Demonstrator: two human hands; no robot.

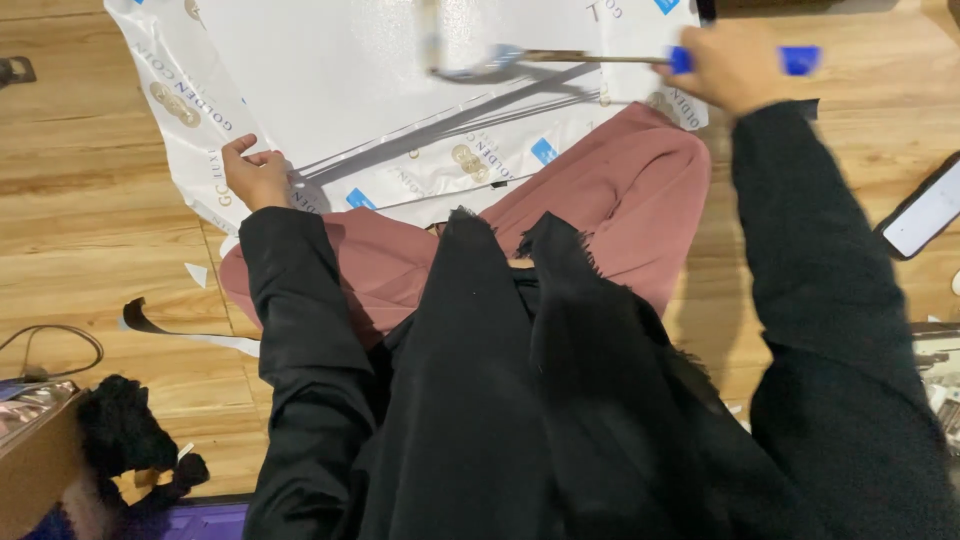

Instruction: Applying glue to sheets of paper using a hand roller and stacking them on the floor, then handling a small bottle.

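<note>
I see my left hand (256, 176) pressing, fingers curled, on the near-left edge of the white plastic sheet (330, 80) on the wooden floor (90, 200). My right hand (735, 65) grips blue-handled scissors (560, 60), their long axis running leftward over the sheet's far part, blades blurred.

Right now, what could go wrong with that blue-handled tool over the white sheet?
1. The right hand swings the blue-handled tool fast enough to blur; it might stray toward the left hand pinning the white sheet.
2. The black scarf ends hang near the work and could snag.
3. The phone lies by the right sleeve and could get knocked.
</note>
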